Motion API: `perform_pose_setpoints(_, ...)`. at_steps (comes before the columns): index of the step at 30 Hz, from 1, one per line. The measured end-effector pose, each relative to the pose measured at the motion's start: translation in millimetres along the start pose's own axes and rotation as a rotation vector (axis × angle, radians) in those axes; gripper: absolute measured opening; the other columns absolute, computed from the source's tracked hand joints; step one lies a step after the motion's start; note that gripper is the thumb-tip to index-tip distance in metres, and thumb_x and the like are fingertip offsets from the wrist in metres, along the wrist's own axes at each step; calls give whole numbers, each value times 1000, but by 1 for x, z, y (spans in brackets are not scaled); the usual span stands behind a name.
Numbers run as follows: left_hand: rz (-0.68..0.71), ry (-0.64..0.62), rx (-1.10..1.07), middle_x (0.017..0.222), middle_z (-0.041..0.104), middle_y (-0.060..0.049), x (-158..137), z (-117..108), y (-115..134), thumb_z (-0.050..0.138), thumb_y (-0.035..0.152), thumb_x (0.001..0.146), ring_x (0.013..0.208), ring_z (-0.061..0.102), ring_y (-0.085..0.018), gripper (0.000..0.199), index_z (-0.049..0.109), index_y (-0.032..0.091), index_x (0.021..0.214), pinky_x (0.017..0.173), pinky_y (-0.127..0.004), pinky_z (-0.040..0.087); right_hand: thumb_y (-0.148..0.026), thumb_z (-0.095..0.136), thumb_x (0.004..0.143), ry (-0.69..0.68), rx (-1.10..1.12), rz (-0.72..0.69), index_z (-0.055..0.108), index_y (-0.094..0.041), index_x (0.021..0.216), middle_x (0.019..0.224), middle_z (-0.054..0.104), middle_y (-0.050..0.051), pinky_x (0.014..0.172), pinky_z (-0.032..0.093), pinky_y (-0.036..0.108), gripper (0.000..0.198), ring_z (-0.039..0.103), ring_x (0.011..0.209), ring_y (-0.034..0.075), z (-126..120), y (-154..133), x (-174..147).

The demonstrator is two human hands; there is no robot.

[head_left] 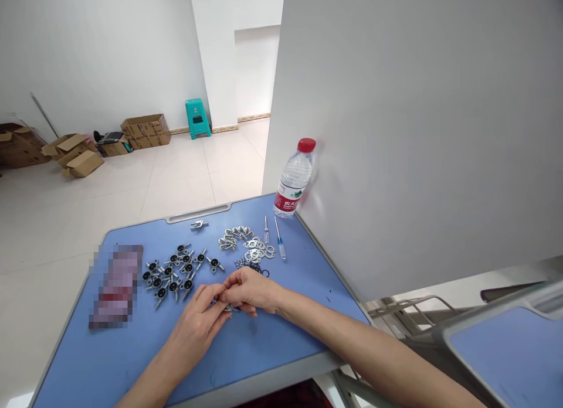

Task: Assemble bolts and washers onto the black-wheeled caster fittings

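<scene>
Bottle (288, 198) of clear liquid (297, 170) beyond both hands (200, 321), fingertip grip pinched on metal part (231, 308)

Over the bench (281, 332), a small part (231, 308) sits between the left hand (200, 319) and the right hand (250, 288); fittings (188, 268) lie beyond to the left, clips (227, 242) ahead, plates (255, 255) right of the clips, screwdrivers (281, 248) right of those, a bottle (290, 188) in the far right corner; behind, boxes (147, 132) stand left of a stool (197, 118)
</scene>
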State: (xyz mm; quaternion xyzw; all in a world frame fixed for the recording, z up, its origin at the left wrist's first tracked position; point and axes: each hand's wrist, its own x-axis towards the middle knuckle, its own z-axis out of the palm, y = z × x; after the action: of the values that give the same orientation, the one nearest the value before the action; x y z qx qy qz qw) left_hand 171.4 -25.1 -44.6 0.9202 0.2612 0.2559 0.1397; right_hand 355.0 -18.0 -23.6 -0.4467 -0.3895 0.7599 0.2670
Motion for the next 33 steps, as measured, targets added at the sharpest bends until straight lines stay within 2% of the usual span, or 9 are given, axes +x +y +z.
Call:
perform_pose_setpoints(3,-14,-7,3,106,58,-9,0,0,-1,46,19,97,91,56,-20,19,64,19,100,77,-32,53,-12,55,65,24,-31,-13,56,-16,60,37,45,-12,26,31,16,7,37,25,5,0,3,3)
perform_pose_setpoints(8,-31,6,5,121,54,-10,2,-1,-1,47,21,97,92,56,-20,20,65,21,106,78,-35,52,-11,56,64,63,-84,-48,56,-16,63,40,52,-10,30,38,15,6,49,30,7,-8,1,3)
perform_pose_setpoints(10,-49,11,-9,116,55,-10,2,-1,0,47,22,97,90,56,-20,19,66,21,102,76,-34,52,-17,63,66,89,-63,-82,55,-17,69,48,59,-8,38,46,18,8,57,38,9,-12,-2,0)
perform_pose_setpoints(13,-74,-1,-40,96,56,-7,1,0,0,47,23,98,85,54,-19,19,66,20,102,72,-31,50,-28,75,63,118,-59,-230,59,-16,70,54,61,-4,55,55,26,22,63,53,13,-18,-3,-8)
perform_pose_setpoints(15,-80,-26,-62,91,56,-6,1,0,0,48,23,98,82,53,-18,18,64,20,104,71,-31,48,-30,74,68,127,-182,-298,63,-16,70,59,62,-3,58,53,25,18,60,55,11,-21,-1,-14)
perform_pose_setpoints(17,-89,-47,-93,90,56,-5,0,1,0,48,23,98,81,52,-18,17,63,19,105,70,-30,47,-25,69,72,174,-326,-335,66,-16,69,62,60,-3,54,48,23,10,56,54,10,-22,3,-18)
perform_pose_setpoints(21,-116,-59,-142,89,58,-5,-1,2,-1,48,24,98,80,53,-17,17,63,18,103,71,-30,47,-21,65,74,184,-395,-297,67,-17,70,65,60,-2,54,48,23,6,55,54,10,-20,12,-19)
perform_pose_setpoints(27,-138,-51,-173,90,60,-5,-2,3,-1,51,23,97,81,52,-17,14,63,17,101,71,-29,46,-28,69,70,132,-228,-116,68,-15,73,55,63,-2,57,53,25,14,60,52,11,-17,13,-14)
perform_pose_setpoints(33,-136,-53,-172,90,62,-4,-2,3,0,54,22,96,81,53,-17,13,63,16,101,72,-29,47,-35,74,65,111,-165,-67,68,-13,72,56,67,0,60,55,27,24,65,54,13,-20,11,-13)
